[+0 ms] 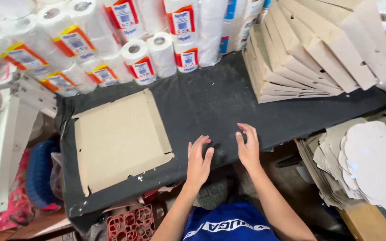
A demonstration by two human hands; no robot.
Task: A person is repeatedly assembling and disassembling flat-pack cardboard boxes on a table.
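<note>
My left hand (198,159) and my right hand (248,147) hover side by side over the near edge of a black table top (211,102), fingers spread, holding nothing. A flat brown cardboard blank with folded-up side flaps (119,138) lies on the table to the left of my left hand, a short gap away. A leaning stack of folded cardboard boxes (309,49) stands at the far right of the table.
Wrapped paper rolls with orange-and-blue labels (112,40) line the back of the table. A pile of flat scalloped cardboard blanks (362,165) sits lower right. A red plastic crate (132,225) and a blue object (39,174) are below the table's near-left edge.
</note>
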